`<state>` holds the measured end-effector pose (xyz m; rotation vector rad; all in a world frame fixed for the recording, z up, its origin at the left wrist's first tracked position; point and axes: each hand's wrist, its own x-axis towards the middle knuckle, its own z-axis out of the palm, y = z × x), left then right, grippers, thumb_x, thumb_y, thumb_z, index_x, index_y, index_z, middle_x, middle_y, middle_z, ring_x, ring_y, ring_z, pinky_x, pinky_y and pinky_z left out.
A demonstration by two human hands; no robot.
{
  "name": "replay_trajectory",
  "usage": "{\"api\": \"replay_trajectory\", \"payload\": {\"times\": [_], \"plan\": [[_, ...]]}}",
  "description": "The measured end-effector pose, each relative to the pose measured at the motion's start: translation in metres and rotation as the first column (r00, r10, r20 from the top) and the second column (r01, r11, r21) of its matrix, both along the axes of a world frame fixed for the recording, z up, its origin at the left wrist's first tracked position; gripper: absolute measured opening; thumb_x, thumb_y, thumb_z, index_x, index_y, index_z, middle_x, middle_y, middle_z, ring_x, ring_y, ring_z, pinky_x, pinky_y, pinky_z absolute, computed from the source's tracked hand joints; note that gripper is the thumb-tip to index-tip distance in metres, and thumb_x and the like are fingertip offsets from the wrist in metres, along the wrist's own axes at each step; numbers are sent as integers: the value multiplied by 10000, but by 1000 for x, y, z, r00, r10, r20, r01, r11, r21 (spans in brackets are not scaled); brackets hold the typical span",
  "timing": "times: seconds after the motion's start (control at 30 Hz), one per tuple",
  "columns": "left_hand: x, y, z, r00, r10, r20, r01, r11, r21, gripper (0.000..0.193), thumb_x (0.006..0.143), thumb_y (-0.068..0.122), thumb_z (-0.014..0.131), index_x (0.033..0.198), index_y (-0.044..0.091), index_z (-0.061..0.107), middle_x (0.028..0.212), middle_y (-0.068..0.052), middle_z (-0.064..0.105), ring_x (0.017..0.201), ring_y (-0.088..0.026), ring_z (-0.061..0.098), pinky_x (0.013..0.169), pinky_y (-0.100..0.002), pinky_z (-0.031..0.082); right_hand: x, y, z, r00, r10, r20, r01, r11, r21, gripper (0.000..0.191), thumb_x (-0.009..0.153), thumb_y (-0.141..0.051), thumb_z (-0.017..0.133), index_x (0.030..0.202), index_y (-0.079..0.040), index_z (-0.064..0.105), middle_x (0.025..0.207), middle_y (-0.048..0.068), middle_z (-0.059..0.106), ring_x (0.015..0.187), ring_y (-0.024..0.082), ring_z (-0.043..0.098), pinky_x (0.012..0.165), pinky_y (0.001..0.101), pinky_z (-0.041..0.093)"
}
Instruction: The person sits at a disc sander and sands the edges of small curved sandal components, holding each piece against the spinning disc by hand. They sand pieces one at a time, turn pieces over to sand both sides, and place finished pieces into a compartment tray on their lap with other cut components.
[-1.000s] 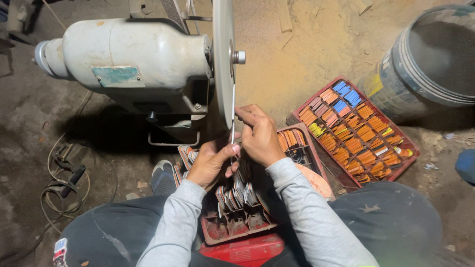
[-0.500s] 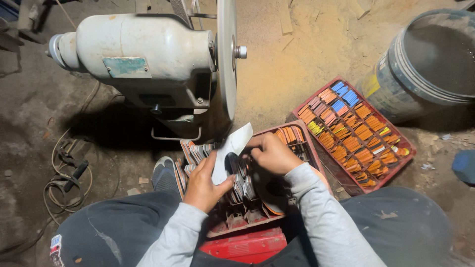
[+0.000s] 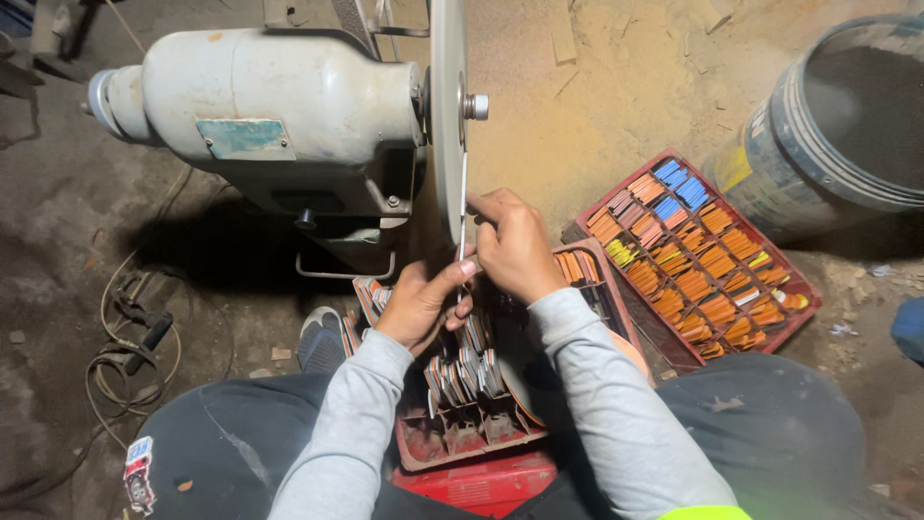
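Note:
Both my hands hold a thin metal blade (image 3: 463, 214) edge-on against the spinning grinding disc (image 3: 447, 106) of a grey bench grinder (image 3: 269, 106). My right hand (image 3: 515, 246) pinches the blade from the right near its upper part. My left hand (image 3: 421, 300) steadies its lower end from below. Under my hands, a red crate (image 3: 452, 438) on my lap holds several more blades with orange handles standing in rows.
A second red tray (image 3: 707, 260) of orange and blue handled pieces lies on the sandy floor to the right. A large round bucket (image 3: 847, 116) stands at the upper right. Coiled cable (image 3: 130, 347) lies at the left. My shoe (image 3: 318, 337) rests by the grinder's base.
Half a second ago my hands were low over the crate with a blade lying flat. They have risen and turned the blade upright against the disc.

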<state>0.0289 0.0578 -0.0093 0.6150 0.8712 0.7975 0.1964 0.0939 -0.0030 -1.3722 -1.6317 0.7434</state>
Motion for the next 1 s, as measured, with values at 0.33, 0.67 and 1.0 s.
{"api": "replay_trajectory", "payload": {"times": [0.33,0.67,1.0], "plan": [[-11,-17,-13,999,-42,11,43,996,-84,386,922,247,709,1195,-7,612,870,-64,571,585,-125,538,435,-245,403,-11,-17,-16,998,-46,48,42,996,75,438,786,38,510,1158,20,741,1008,227,703,916,375,712,864,419,564],[-38,-87,-26,966,-204,-157,192,977,-90,658,879,208,713,1482,45,506,857,-83,625,647,-165,669,489,-292,541,-4,-73,-4,986,163,45,-155,976,-152,447,750,25,511,1119,-8,760,988,217,737,941,366,725,901,392,567],[-65,-90,19,343,379,-860,402,768,499,753,724,139,798,1432,131,544,1161,-163,613,1057,-381,641,877,-433,529,17,-75,-7,853,442,-277,-513,808,-290,365,821,23,563,1144,22,732,1106,143,796,1050,214,725,963,320,532]]}}
